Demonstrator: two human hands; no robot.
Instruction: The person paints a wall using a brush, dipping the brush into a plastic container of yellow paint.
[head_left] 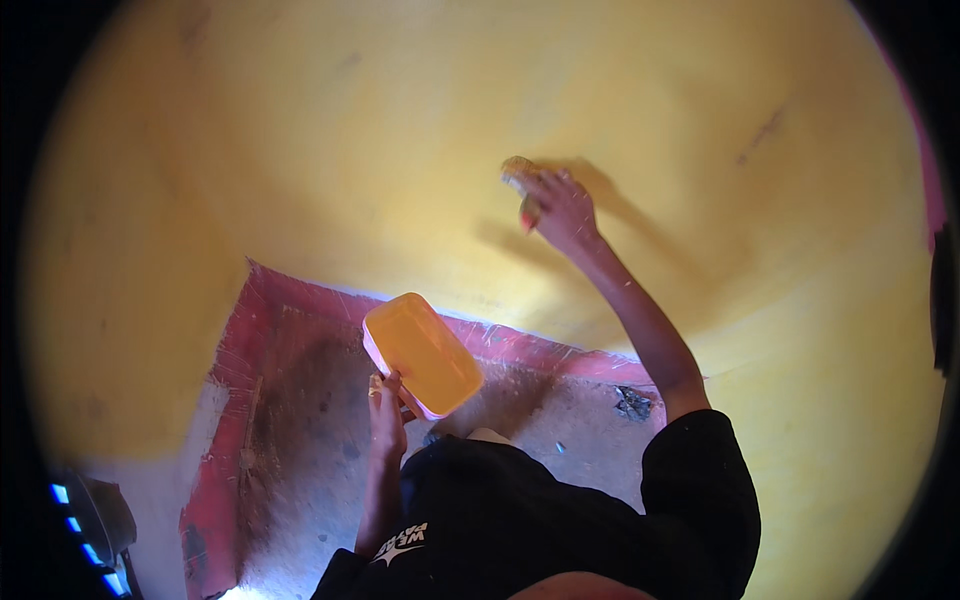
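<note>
**One brush (514,173), one orange tub (432,352) at a yellow wall (400,150)**

The right hand's (565,208) fingers pinch the brush, bristles just past their tips; the left hand's (388,412) fingers clasp the tub's edge, its bulk beyond them.

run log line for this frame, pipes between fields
left hand: holding rectangular tub, yellow-orange inside | right hand: holding paintbrush near yellow wall | brush contact: unclear

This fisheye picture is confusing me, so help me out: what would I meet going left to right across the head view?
Dark object at lower left → yellow tub in the left hand → right hand holding a brush → crumpled dark scrap → dark shape at the right rim.
</note>
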